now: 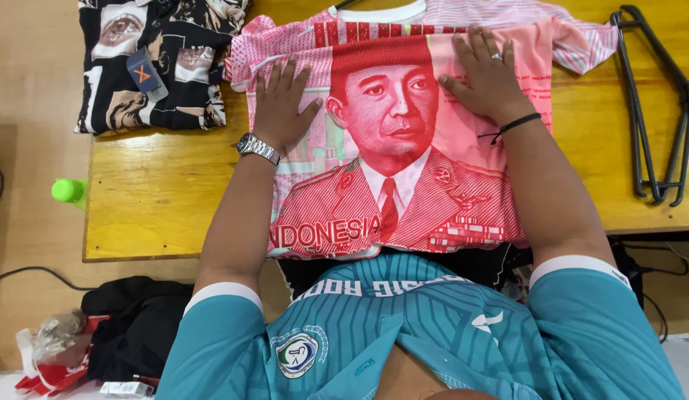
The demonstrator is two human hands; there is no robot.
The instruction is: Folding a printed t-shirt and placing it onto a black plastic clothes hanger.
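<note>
Pink shirt (404, 148): one; two hands flat: left hand (280, 104), right hand (487, 78).

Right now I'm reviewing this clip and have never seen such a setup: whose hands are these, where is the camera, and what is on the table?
The one picture comes from a camera worn on a person's head, looking down. Both bare hands are theirs. The left hand, with a wristwatch, and the right hand, with a ring, press flat on a pink and red printed shirt spread on a wooden table. Neither grips anything. A folded black patterned shirt lies at the upper left, black hangers at the right.
</note>
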